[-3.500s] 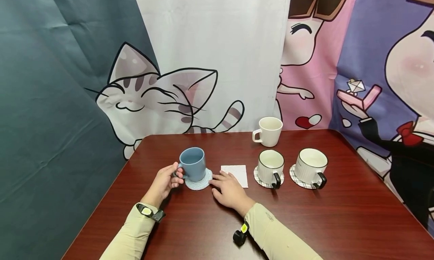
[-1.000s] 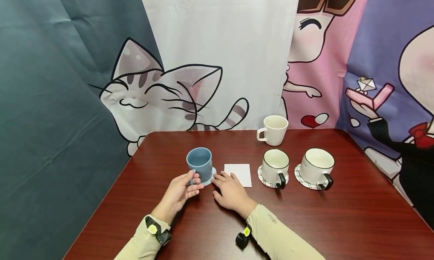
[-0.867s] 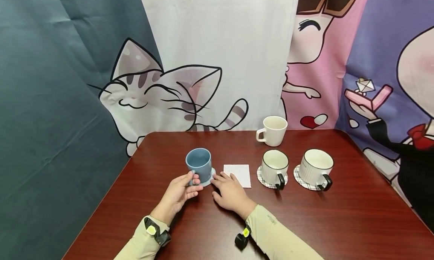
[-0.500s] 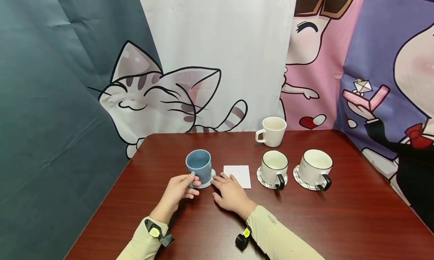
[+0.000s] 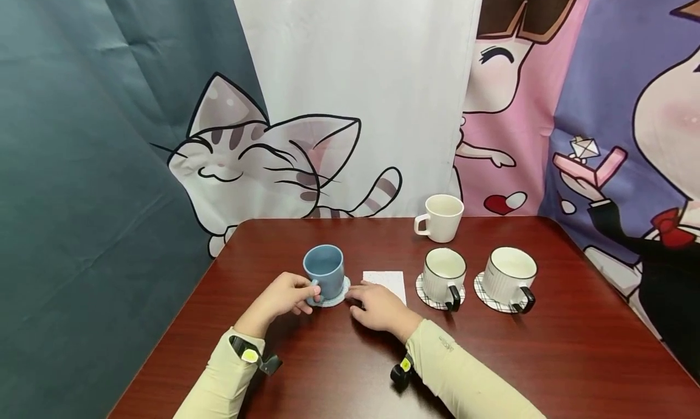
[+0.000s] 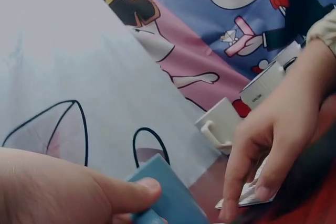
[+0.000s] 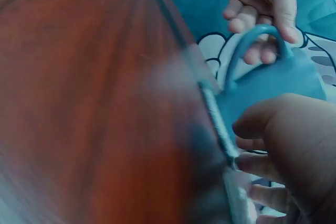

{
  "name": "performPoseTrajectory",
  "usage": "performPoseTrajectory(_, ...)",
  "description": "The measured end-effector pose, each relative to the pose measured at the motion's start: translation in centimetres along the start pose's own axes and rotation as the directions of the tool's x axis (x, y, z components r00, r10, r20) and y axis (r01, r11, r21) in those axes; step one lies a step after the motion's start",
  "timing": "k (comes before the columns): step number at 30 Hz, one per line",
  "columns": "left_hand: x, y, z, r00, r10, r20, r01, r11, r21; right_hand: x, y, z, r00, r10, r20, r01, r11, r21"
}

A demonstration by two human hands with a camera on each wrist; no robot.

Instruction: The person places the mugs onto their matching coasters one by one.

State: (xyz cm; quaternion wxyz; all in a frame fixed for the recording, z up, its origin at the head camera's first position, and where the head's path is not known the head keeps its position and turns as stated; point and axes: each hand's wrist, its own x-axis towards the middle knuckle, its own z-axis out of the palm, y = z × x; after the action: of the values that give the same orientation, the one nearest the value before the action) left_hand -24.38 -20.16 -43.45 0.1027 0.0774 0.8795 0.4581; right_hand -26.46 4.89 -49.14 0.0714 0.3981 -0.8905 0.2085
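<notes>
A blue mug [image 5: 325,267] stands upright on a round pale-blue coaster [image 5: 344,290], left of the table's middle. My left hand [image 5: 284,296] pinches the mug's handle [image 7: 239,59] between thumb and fingers. My right hand [image 5: 381,308] reaches in from the right, palm down. Its fingertips touch the coaster's right edge, with the fingers bent downward and apart in the left wrist view. Part of a white square coaster [image 5: 385,278] lies hidden under and behind this hand. In the right wrist view, the thumb and fingers [image 7: 262,166] are beside the coaster's rim.
Two ribbed white mugs with black handles, one nearer [image 5: 444,278] and one farther right [image 5: 508,276], stand on round checked coasters. A plain white mug [image 5: 444,218] stands behind them near the back edge. The brown table [image 5: 339,376] meets a cartoon-printed cloth [image 5: 355,91] at the back.
Over the last seconds, my left hand and the mug have shifted slightly right. My left fingers have drawn in at the handle, and my right fingers have bent more at the coaster's edge.
</notes>
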Motion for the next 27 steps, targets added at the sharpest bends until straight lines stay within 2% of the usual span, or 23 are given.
performPoseTrajectory(3,0.2,0.6,-0.1,1.000,-0.016,-0.018,0.017,0.994,0.107,-0.1,0.4,-1.7,1.000,0.016,0.026,-0.017,0.999,0.028)
performPoseTrajectory(5,0.2,1.3,-0.2,0.998,-0.040,-0.056,0.050,0.979,0.198,0.0,0.6,-3.0,0.997,0.056,0.047,-0.057,0.998,0.027)
performPoseTrajectory(9,0.1,3.2,-0.9,0.987,-0.062,-0.145,0.114,0.916,0.385,0.0,1.2,-5.6,0.990,0.129,0.060,-0.130,0.992,0.008)
performPoseTrajectory(11,-0.2,4.2,-1.6,0.984,-0.051,-0.169,0.124,0.880,0.458,-0.1,1.5,-6.9,0.987,0.153,0.055,-0.152,0.988,-0.015)
performPoseTrajectory(12,-0.2,4.8,-2.0,0.984,-0.043,-0.175,0.123,0.871,0.476,-0.2,1.6,-7.6,0.987,0.156,0.048,-0.155,0.988,-0.020)
performPoseTrajectory(16,0.2,7.2,-3.3,0.986,-0.003,-0.165,0.080,0.882,0.464,-0.9,2.3,-10.4,0.989,0.146,0.016,-0.145,0.988,-0.048)
performPoseTrajectory(19,1.2,9.0,-3.6,0.987,0.049,-0.155,0.024,0.900,0.435,-1.5,3.1,-12.5,0.991,0.135,-0.016,-0.136,0.988,-0.069)
performPoseTrajectory(24,3.6,11.6,-2.1,0.988,0.111,-0.103,-0.061,0.915,0.399,-2.9,5.1,-15.0,0.980,0.192,-0.045,-0.196,0.974,-0.113)
performPoseTrajectory(27,5.2,12.6,-0.7,0.983,0.148,-0.106,-0.093,0.908,0.409,-3.7,6.3,-16.1,0.965,0.261,-0.040,-0.264,0.953,-0.151)
